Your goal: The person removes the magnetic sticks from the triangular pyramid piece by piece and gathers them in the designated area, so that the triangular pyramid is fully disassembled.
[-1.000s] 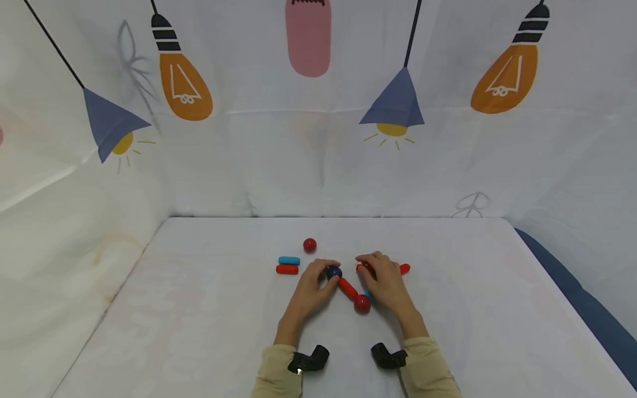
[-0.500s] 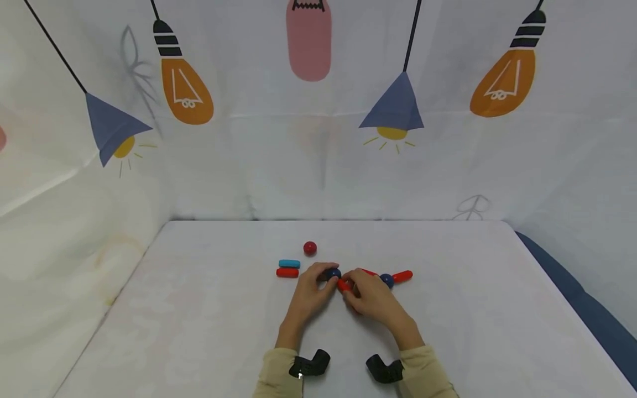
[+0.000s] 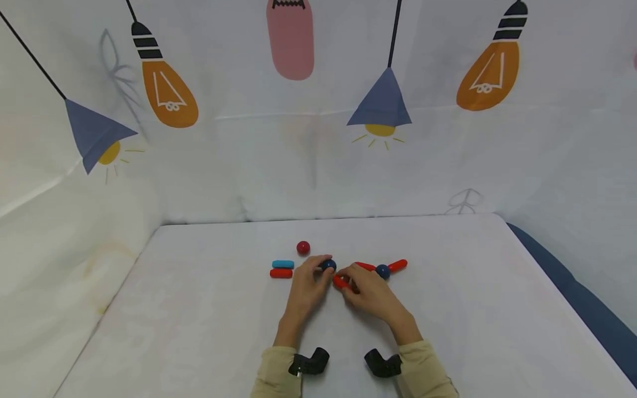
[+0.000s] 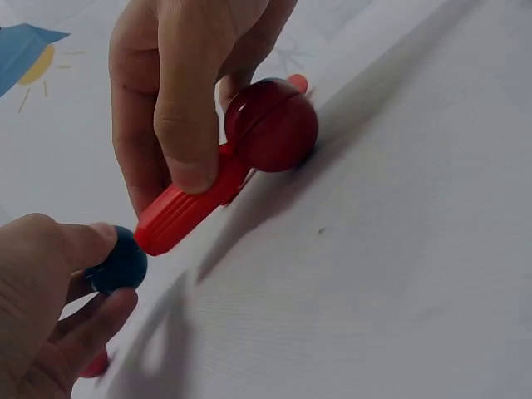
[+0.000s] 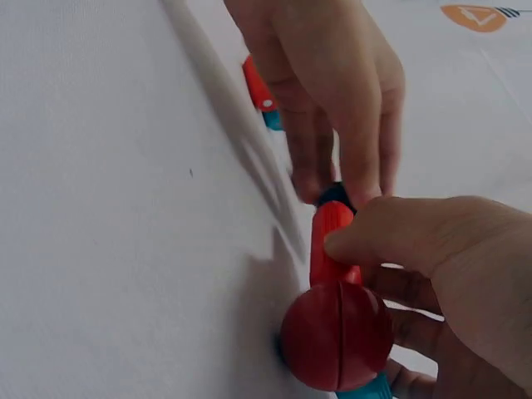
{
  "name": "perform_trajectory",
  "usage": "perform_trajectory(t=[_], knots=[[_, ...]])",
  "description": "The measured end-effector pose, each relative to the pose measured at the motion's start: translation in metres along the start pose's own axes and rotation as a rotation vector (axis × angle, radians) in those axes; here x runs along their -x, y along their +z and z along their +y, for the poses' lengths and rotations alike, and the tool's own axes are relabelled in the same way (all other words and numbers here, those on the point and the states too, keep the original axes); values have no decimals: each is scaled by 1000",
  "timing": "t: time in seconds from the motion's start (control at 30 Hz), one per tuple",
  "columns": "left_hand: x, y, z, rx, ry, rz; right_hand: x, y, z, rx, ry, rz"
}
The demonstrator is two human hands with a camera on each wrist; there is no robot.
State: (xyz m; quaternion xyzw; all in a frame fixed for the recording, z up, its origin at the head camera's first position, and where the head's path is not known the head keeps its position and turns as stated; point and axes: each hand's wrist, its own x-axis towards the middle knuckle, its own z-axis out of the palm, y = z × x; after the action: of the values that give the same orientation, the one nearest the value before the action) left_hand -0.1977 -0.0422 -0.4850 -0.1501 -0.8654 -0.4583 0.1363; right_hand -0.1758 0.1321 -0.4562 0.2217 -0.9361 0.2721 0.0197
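The left hand (image 3: 307, 284) pinches a dark blue plastic ball (image 3: 328, 265) while the right hand (image 3: 367, 293) grips a red plastic rod (image 4: 187, 208) tipped with a dark red ball (image 4: 272, 125)

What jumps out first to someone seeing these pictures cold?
Two hands meet mid-table: the right hand pinches a red stick with a dark red ball on its end, the left hand holds a dark blue ball. Behind them hangs a cloth backdrop printed with orange bulbs and blue lamps.
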Motion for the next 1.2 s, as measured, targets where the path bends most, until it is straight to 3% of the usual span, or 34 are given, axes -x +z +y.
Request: perform_trajectory(t=[0.13,0.3,0.63,0.97,1.2], knots=[[-14,-7,7,-74,0,25,0,0,-1,-12,0,-11],[-37,-17,8,-205,84,-13,1,1,-3,-34,24,-17],[-66,-29,-1,-408,80,-198,2,7,-6,-32,-12,-54],[-70,-31,-7,-487,98,-264,1,10,-7,-53,-16,12],[-66,-32,-11,-485,158,-228,4,1,-3,-86,-41,1]])
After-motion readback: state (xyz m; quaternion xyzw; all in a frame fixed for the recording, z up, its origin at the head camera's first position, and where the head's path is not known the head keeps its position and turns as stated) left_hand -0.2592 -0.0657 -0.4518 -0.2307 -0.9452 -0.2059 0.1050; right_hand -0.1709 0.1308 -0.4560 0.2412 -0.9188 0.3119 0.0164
